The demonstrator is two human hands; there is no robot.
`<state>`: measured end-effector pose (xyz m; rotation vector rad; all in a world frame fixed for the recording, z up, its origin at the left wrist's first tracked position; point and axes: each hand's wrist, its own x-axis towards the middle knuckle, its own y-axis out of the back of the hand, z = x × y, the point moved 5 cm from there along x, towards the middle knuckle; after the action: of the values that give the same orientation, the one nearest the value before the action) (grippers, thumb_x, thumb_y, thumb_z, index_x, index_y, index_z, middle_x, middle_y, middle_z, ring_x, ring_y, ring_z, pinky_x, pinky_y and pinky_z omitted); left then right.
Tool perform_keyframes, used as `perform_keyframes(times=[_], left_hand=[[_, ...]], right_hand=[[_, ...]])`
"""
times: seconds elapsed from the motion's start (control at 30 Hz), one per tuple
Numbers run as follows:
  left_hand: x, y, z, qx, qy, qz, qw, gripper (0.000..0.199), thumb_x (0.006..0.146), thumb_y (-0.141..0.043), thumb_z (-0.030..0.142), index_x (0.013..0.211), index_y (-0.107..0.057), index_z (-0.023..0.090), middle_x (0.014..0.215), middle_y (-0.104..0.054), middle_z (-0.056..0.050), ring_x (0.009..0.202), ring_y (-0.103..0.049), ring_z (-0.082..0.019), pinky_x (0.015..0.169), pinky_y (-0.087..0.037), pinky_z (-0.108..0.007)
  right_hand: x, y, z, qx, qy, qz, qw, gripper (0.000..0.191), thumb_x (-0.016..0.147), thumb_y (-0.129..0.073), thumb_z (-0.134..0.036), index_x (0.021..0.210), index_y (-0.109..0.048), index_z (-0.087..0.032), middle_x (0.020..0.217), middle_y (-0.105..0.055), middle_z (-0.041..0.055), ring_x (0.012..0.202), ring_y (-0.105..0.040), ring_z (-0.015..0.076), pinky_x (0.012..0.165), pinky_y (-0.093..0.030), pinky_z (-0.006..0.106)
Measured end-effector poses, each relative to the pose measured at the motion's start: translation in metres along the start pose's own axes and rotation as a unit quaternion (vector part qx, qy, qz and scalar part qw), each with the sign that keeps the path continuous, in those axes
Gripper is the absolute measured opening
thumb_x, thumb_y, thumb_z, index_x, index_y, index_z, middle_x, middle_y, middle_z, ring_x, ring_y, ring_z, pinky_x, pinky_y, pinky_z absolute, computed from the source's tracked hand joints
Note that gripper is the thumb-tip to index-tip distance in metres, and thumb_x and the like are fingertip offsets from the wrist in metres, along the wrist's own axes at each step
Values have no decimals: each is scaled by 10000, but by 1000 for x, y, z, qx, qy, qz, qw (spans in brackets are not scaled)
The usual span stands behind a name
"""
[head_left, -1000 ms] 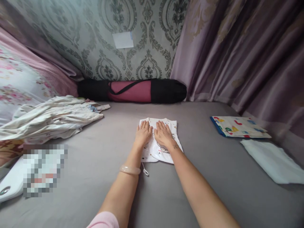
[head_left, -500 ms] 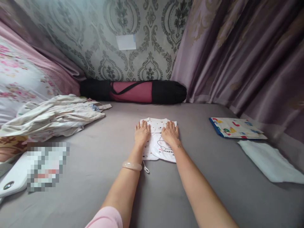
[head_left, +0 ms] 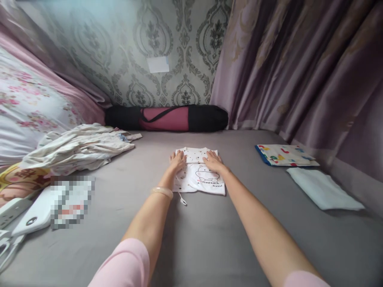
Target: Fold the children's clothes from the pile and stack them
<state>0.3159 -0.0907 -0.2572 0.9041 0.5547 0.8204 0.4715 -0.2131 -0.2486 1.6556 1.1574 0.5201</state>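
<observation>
A small white garment (head_left: pixel 206 174) lies folded on the grey sheet in front of me, printed with a cartoon animal, some lettering and little dark specks. My left hand (head_left: pixel 178 161) rests flat on its upper left side, fingers stretched out. On the upper right side lies my right hand (head_left: pixel 213 161), palm down with fingers apart. Part of the garment's edges is hidden under both hands. A thin white drawstring (head_left: pixel 182 199) pokes out from the lower left edge onto the sheet.
Rumpled pale clothes (head_left: pixel 86 143) lie at left, near a white device (head_left: pixel 37 211) and a power strip (head_left: pixel 13 209). At right are a folded colourful printed cloth (head_left: pixel 287 155) and a pale cloth (head_left: pixel 323 187). A black and maroon long bag (head_left: pixel 166 118) lies against the wall.
Both hands stay on the garment but have shifted slightly outward, uncovering more of the printed animal. The view has tilted and moved a little, showing the power strip at left.
</observation>
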Motion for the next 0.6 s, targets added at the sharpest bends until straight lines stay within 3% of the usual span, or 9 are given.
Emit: perform_keyframes(times=[0.17, 0.37, 0.5, 0.6], left_hand=[[-5, 8, -5, -3, -30, -16, 999, 509, 934, -364, 354, 1401, -368, 149, 1539, -301, -142, 1441, -205, -300, 1152, -199, -440], [-23, 5, -7, 6, -67, -7, 998, 617, 896, -431, 401, 1428, -311, 112, 1549, -230, -210, 1444, -192, -315, 1146, -211, -421], [-48, 0, -15, 27, -106, -4, 994, 678, 882, -436, 446, 1433, -288, 80, 1526, -255, -252, 1430, -228, -336, 1130, -256, -441], [-73, -3, -28, 48, -138, 24, 989, 667, 877, -443, 455, 1420, -314, 89, 1497, -316, -250, 1408, -283, -342, 1118, -278, -463]], right_hand=[[-24, 4, 8, -13, 75, 28, 997, 660, 961, -255, -414, 1525, -163, -83, 1599, -77, 113, 1467, -28, 222, 1179, -74, 395], [-33, 4, -25, -82, 140, 83, 983, 645, 976, -198, -414, 1515, -190, -61, 1595, -105, 103, 1467, -31, 200, 1178, 2, 384], [-17, 3, -31, -112, 102, 116, 982, 667, 978, -188, -435, 1507, -196, -29, 1590, -120, 124, 1465, -44, 222, 1173, 4, 371], [-4, -5, -20, -120, 49, 70, 989, 703, 978, -181, -464, 1497, -197, 10, 1582, -129, 167, 1460, -77, 253, 1170, -45, 367]])
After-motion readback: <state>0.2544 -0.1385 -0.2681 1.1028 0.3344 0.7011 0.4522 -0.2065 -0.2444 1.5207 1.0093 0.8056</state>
